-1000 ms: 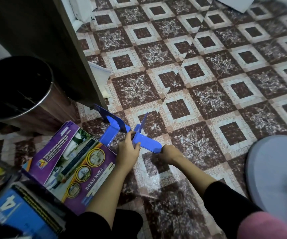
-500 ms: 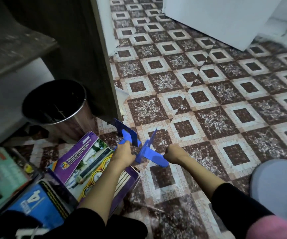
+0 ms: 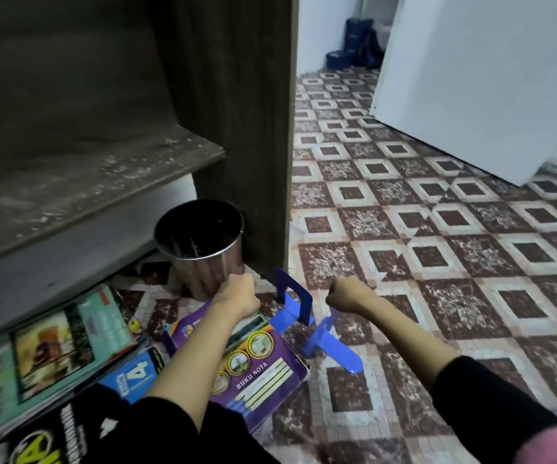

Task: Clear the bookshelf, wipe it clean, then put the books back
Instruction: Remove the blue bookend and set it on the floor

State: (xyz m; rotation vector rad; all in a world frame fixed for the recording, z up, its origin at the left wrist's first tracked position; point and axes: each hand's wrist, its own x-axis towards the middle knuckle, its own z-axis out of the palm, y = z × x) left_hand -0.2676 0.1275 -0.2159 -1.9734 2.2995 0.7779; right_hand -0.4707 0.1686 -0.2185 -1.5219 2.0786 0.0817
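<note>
Dusty shelf (image 3: 96, 172), floor-strewn books (image 3: 52, 356) — blue bookends (image 3: 299, 304)

Layout-wise: the bookshelf (image 3: 86, 182) is found on the left, with its side panel (image 3: 237, 128) set at the right end. A bin (image 3: 200, 242) is tucked under the shelf, right up against that panel. A pile of books (image 3: 46, 356) is stacked on the floor (image 3: 438, 262) at near left, partly under the shelf. A notebook (image 3: 257, 373) is laid just right of the pile, in front of the bin. The far bookend (image 3: 294, 296) is parked by the panel's foot, and the near bookend (image 3: 334, 346) is set closer in and further right. A door (image 3: 471, 78) is seen at far right, and boots (image 3: 357, 45) are left at the back, between panel and door.
</note>
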